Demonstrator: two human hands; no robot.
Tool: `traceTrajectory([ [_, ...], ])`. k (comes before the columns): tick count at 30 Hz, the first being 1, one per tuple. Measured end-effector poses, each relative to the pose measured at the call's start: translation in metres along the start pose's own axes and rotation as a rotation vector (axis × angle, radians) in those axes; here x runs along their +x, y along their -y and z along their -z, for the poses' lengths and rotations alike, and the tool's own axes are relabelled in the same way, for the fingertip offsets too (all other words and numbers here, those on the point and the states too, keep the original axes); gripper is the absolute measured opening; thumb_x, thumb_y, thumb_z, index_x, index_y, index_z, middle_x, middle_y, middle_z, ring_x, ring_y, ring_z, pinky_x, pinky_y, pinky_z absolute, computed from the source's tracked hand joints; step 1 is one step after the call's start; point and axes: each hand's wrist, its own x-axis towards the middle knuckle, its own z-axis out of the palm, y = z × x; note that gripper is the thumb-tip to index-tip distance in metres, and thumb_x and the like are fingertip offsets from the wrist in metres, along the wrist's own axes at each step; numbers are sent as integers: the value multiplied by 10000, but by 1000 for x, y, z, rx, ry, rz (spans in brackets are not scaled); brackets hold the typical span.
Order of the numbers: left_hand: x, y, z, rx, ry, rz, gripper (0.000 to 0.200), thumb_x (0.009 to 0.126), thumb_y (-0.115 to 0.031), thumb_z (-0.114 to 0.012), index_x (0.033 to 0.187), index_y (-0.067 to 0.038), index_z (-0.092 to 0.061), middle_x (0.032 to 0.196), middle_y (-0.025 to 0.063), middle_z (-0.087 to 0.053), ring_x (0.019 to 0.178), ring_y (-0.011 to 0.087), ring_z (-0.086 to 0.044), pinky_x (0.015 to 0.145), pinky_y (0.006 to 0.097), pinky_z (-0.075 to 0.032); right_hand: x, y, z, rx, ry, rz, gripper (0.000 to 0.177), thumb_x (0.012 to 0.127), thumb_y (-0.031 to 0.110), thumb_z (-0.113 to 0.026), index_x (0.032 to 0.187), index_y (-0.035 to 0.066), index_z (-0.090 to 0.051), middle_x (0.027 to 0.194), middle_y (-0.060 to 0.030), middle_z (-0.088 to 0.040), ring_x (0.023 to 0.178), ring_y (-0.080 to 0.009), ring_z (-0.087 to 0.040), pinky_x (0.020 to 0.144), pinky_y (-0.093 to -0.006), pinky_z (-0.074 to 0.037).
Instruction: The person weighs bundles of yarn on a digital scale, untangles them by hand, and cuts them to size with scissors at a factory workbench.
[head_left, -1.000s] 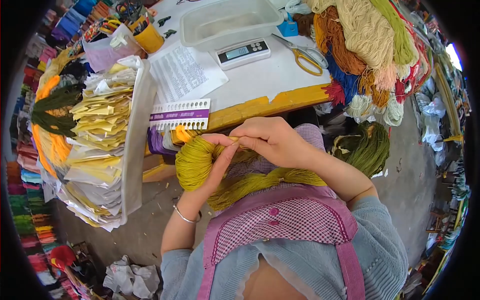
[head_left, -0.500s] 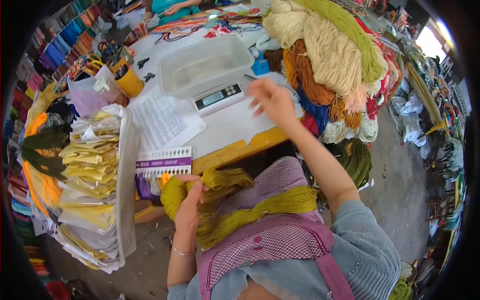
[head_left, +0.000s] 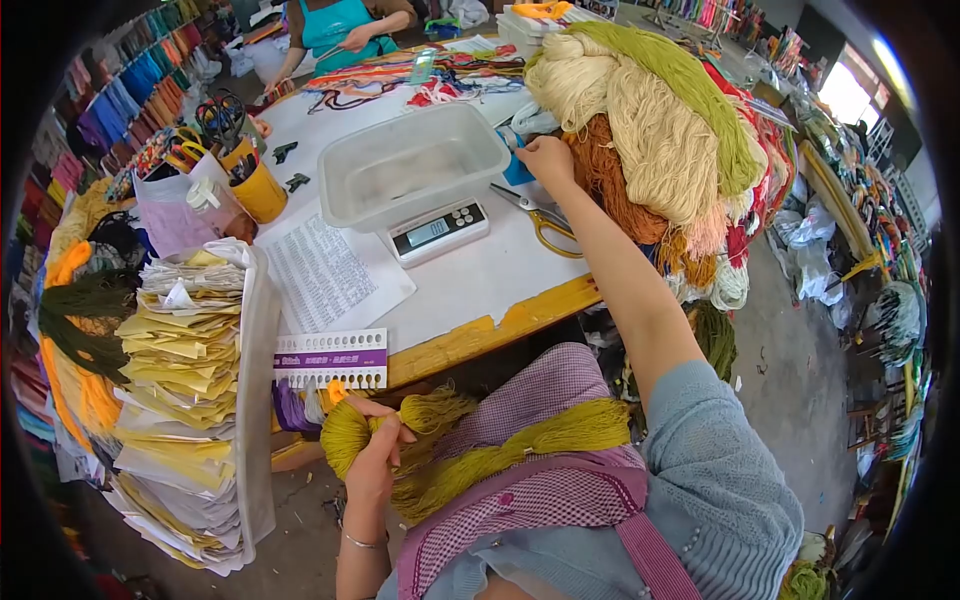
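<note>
My left hand (head_left: 372,450) is wrapped around a bunched skein of olive-green yarn (head_left: 345,436) above my lap. More of the same yarn (head_left: 560,428) lies across my purple checked apron (head_left: 545,385). At the far side of the table, my right hand (head_left: 552,163) has its fingers pinched together against a blue tape dispenser (head_left: 516,168). What sits between those fingertips is too small to make out. Scissors with yellow handles (head_left: 553,232) lie just below that hand. A digital scale (head_left: 438,234) stands to its left, with a clear plastic tub (head_left: 412,165) behind it.
A tall heap of yarn skeins (head_left: 660,130) fills the table's right side. Printed paper (head_left: 320,270) and a holed thread card (head_left: 330,357) lie left. A bin of packets (head_left: 258,400) and a yellow tool cup (head_left: 260,192) stand there too. Another person (head_left: 340,30) sits opposite.
My right hand has moved from above the table's front, fingers spread, to the blue dispenser, fingers now pinched. My left hand keeps hold of the yarn. The view has tilted up slightly.
</note>
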Motion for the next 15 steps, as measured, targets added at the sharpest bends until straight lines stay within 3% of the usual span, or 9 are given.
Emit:
traceTrajectory([
  [2, -1, 0, 0, -8, -7, 4, 73, 887, -28, -574, 911, -53, -510, 672, 61, -581, 457, 69, -443, 417, 172, -304, -1, 8, 6, -58, -3, -19, 174, 802, 213, -722, 840, 43, -729, 717, -63, -677, 587, -167, -650, 537, -299, -524],
  [4, -1, 1, 1, -19, -9, 8, 73, 889, -26, -568, 917, -56, -507, 668, 62, -583, 451, 66, -437, 415, 170, -300, 1, 17, 12, 295, 191, -381, 137, 778, 178, -745, 838, 57, -724, 777, -51, -678, 688, -160, -649, 616, -301, -537],
  [5, -1, 2, 1, -28, -15, 10, 75, 892, -24, -562, 922, -59, -503, 663, 64, -585, 446, 63, -431, 413, 168, -295, 3, 14, 8, 291, 188, -374, 137, 778, 178, -745, 838, 57, -724, 777, -51, -678, 688, -160, -649, 616, -301, -537],
  [7, -2, 1, 2, -33, -25, 11, 68, 891, -30, -564, 917, -52, -505, 673, 75, -597, 457, 60, -429, 428, 171, -307, 2, 7, -1, 585, 125, -427, 132, 771, 153, -750, 842, 53, -701, 797, -35, -664, 753, -149, -626, 643, -282, -539],
  [15, -6, 7, 14, -55, -63, 33, 44, 915, -78, -564, 932, -61, -527, 702, 67, -616, 499, 53, -429, 476, 183, -330, -18, -6, 2, 897, 111, -566, 182, 800, 117, -725, 903, -17, -658, 945, -105, -647, 809, -153, -623, 684, -254, -539],
])
